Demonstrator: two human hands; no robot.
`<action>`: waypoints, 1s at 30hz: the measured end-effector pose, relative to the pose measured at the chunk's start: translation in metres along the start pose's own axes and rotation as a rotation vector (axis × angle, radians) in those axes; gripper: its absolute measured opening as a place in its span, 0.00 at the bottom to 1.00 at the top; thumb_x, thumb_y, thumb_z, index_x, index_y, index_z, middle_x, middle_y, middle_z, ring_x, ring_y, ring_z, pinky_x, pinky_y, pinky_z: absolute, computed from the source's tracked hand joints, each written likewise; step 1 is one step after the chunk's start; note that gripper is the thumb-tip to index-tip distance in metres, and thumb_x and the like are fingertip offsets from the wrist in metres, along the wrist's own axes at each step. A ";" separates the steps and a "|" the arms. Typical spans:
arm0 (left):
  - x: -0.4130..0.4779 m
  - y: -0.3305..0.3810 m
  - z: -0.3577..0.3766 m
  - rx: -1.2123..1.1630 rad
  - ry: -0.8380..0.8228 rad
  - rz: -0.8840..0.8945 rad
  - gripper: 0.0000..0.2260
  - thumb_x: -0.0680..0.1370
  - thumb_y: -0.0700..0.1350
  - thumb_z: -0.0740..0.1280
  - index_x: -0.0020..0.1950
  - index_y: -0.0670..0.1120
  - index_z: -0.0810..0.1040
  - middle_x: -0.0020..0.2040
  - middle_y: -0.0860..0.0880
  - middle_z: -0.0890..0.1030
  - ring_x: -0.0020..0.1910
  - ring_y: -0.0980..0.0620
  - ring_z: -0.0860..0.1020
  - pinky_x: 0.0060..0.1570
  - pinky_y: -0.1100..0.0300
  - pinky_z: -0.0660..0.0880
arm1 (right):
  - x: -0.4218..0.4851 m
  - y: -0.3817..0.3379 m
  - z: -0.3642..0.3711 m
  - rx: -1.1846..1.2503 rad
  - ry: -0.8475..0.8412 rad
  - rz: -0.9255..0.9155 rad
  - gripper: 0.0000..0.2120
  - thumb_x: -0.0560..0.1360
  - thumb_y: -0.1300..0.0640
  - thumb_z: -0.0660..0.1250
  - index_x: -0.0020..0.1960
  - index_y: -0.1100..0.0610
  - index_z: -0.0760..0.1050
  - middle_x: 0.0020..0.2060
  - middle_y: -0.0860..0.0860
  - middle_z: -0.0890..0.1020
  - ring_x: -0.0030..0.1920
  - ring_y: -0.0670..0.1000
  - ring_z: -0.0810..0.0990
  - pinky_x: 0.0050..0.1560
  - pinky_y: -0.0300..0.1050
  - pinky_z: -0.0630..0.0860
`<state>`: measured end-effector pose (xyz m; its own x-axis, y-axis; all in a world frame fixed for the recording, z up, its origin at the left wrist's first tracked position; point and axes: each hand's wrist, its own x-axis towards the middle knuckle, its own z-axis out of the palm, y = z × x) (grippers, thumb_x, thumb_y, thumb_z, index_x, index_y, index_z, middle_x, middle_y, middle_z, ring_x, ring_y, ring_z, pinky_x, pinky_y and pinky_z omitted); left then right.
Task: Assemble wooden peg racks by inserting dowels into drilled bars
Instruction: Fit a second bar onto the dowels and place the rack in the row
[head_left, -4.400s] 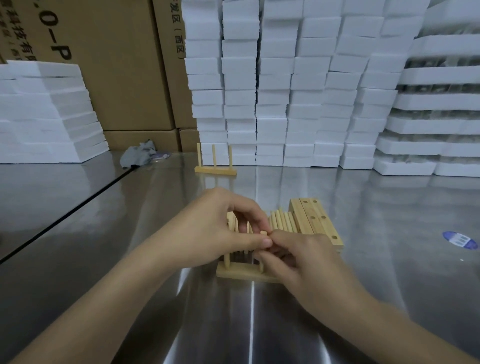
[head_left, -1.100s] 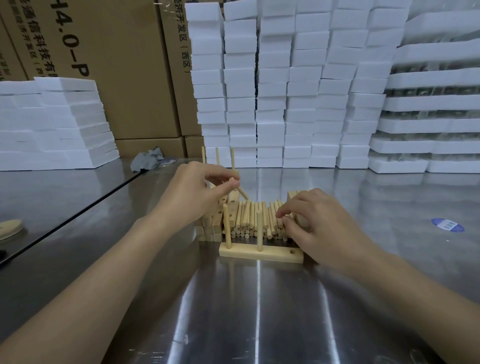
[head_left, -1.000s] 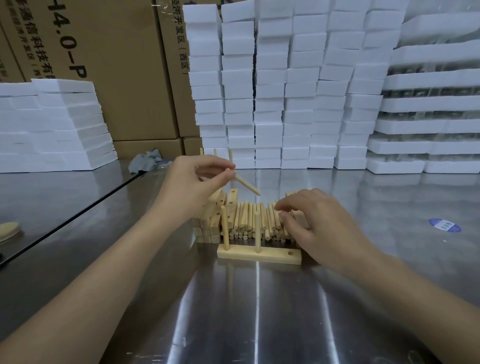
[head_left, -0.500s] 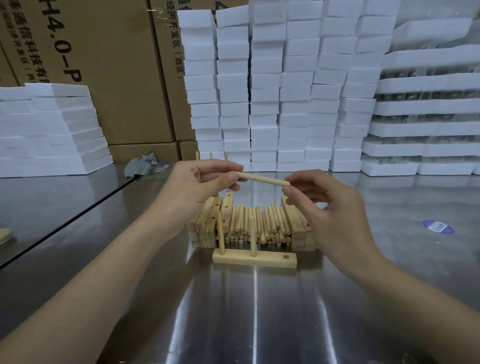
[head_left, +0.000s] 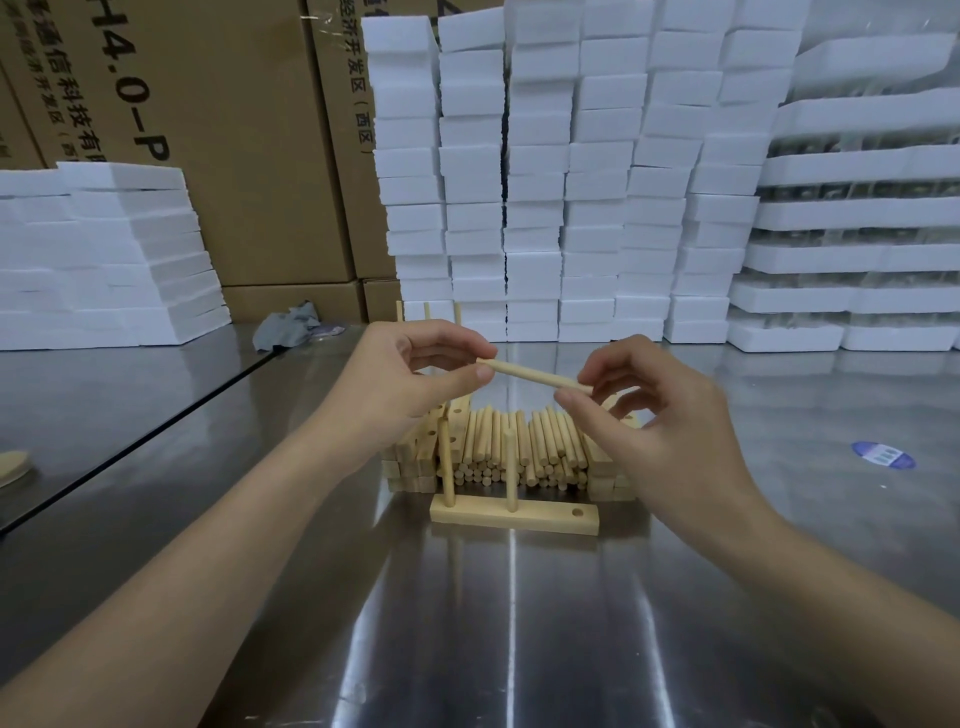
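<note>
A drilled wooden bar (head_left: 540, 517) lies on the steel table with two dowels upright in it and an empty hole at its right end. Above it a loose dowel (head_left: 530, 374) hangs nearly level. My left hand (head_left: 410, 379) pinches its left end and my right hand (head_left: 639, 410) pinches its right end. Behind the bar lies a heap of loose dowels (head_left: 511, 449), flanked by stacked drilled bars on the left (head_left: 415, 467) and on the right (head_left: 605, 470), partly hidden by my hands.
A finished peg rack (head_left: 427, 312) stands at the back, mostly behind my left hand. White foam blocks (head_left: 545, 182) and cardboard boxes (head_left: 218, 130) wall the far edge. A grey rag (head_left: 288, 327) lies far left, a blue sticker (head_left: 882, 455) on the right.
My left hand lifted one dowel out of the heap and turned it level. My right hand rose from the heap and took its free end, which has since dipped slightly.
</note>
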<state>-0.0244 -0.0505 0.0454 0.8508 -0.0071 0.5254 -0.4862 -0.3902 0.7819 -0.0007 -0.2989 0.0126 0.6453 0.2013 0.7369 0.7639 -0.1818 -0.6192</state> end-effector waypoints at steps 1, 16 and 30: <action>0.000 0.000 0.000 0.005 -0.006 -0.004 0.08 0.76 0.39 0.79 0.54 0.46 0.89 0.52 0.49 0.90 0.55 0.49 0.87 0.63 0.50 0.82 | 0.000 0.000 0.000 0.007 0.000 0.007 0.06 0.76 0.56 0.77 0.48 0.51 0.80 0.42 0.45 0.84 0.46 0.50 0.84 0.46 0.49 0.81; 0.001 0.000 -0.007 -0.115 -0.037 0.034 0.15 0.74 0.39 0.80 0.58 0.48 0.86 0.52 0.46 0.89 0.55 0.45 0.87 0.59 0.56 0.83 | 0.005 0.010 -0.004 -0.041 -0.024 0.033 0.07 0.75 0.59 0.77 0.48 0.50 0.81 0.43 0.44 0.85 0.47 0.49 0.84 0.48 0.45 0.81; -0.005 0.006 0.012 -0.069 -0.105 0.093 0.10 0.76 0.43 0.80 0.56 0.49 0.86 0.51 0.48 0.89 0.52 0.48 0.87 0.48 0.61 0.80 | 0.001 0.007 0.003 -0.075 -0.208 -0.001 0.04 0.78 0.43 0.74 0.50 0.41 0.84 0.40 0.43 0.83 0.39 0.47 0.79 0.39 0.33 0.72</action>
<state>-0.0293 -0.0637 0.0435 0.8158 -0.1378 0.5617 -0.5734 -0.3194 0.7545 0.0051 -0.2970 0.0078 0.6384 0.3945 0.6609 0.7668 -0.2506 -0.5910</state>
